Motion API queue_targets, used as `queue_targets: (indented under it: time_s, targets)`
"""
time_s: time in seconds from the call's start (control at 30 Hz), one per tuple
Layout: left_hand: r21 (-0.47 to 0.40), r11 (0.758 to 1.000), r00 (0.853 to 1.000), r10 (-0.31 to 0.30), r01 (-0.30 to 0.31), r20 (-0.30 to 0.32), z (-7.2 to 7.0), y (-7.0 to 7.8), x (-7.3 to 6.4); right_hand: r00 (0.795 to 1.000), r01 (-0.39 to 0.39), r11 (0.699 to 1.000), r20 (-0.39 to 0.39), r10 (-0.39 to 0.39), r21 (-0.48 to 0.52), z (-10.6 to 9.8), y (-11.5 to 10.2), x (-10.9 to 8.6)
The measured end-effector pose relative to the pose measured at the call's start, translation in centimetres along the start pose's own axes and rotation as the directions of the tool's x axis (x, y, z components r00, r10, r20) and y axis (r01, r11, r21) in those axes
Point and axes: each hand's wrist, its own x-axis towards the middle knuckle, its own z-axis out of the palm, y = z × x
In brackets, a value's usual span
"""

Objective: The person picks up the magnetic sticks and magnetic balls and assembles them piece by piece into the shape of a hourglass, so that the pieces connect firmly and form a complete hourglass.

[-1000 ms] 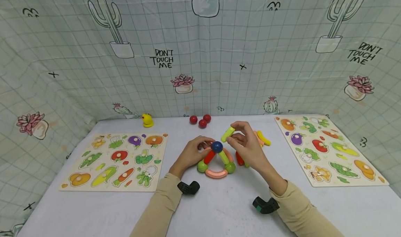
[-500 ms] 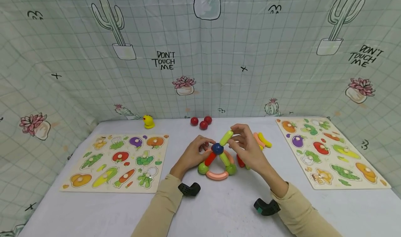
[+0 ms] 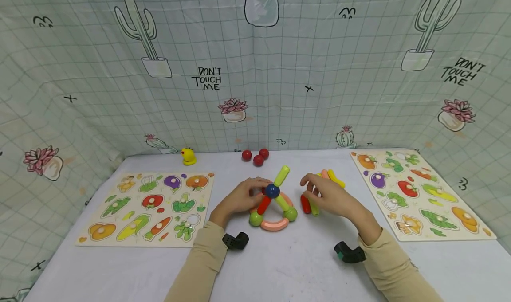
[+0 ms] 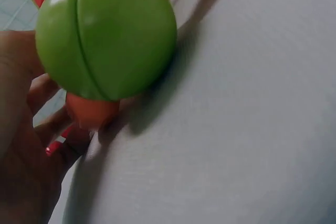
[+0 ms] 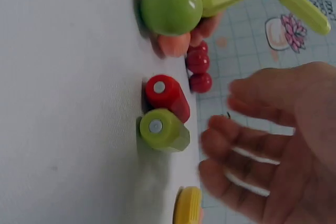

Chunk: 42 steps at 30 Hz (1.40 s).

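a checked cloth [image 3: 279,71] printed with cacti hangs behind a white table [image 3: 287,266]. on the table sits a frame [image 3: 283,201] of sticks and balls, with a blue ball [image 3: 272,191] on top and a lime stick [image 3: 281,176] leaning up and to the right from it. the left hand [image 3: 239,197] is at the frame's left side, fingers and thumb curled round it; exactly which piece they hold is hard to tell. the right hand [image 3: 329,196] hangs to the right of the frame, fingers loosely bent and a little apart, with nothing between them.

the relation that counts most, i'd judge, is between the right hand and two loose pieces, a red stick [image 3: 305,204] and a green stick [image 3: 314,208]. they lie side by side on the table, just right of the frame, long axes running away from the person toward the cloth, silver tips at the near ends. the right hand is much the nearer, its fingers above their far ends; the left is across the frame. a yellow piece [image 3: 336,178] lies farther back.
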Motion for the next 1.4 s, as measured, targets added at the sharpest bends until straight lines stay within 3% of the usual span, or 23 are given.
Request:
queue_targets:
  time_s: [0.2,0.3,0.5,0.57,0.77,0.93,1.07,1.2,1.4]
  targets:
    - [0.014,0.997,0.996,-0.077,0.076,0.054,-1.0,0.5,-0.4,0.988,-0.060,0.997,0.139,0.065,-0.040,0.1,0.5,-0.4]
    - [0.017,0.995,0.991,-0.104,0.103,0.079,-1.6,0.9,-0.6,0.984,-0.090,0.995,0.153,0.094,-0.034,-0.1,0.5,-0.5]
    - [0.023,0.995,0.984,-0.102,0.100,0.147,-1.8,1.1,-0.5,0.984,-0.091,0.994,0.146,0.098,-0.053,-0.1,0.8,-0.6]
    - [0.043,0.991,0.979,-0.130,0.125,0.156,-1.9,1.2,-0.4,0.983,-0.098,0.993,0.149,0.106,-0.064,0.1,0.9,-0.6]
    - [0.099,0.970,0.957,-0.237,0.223,0.166,-2.6,2.1,-0.6,0.968,-0.156,0.986,0.188,0.166,-0.065,0.6,1.0,-0.5]
    - [0.113,0.949,0.931,-0.310,0.293,0.191,-3.1,2.8,-0.5,0.965,-0.154,0.986,0.205,0.164,-0.061,0.7,1.1,-0.4]
    - [0.077,0.949,0.939,-0.315,0.307,0.140,-2.9,2.9,-0.3,0.963,-0.150,0.987,0.215,0.160,-0.059,0.7,1.2,-0.5]
    - [0.069,0.958,0.954,-0.283,0.277,0.103,-2.6,2.7,0.0,0.965,-0.142,0.989,0.217,0.149,-0.050,0.6,1.3,-0.5]
    - [0.097,0.954,0.945,-0.296,0.285,0.137,-2.8,2.4,-0.1,0.962,-0.151,0.987,0.224,0.159,-0.052,0.5,1.3,-0.4]
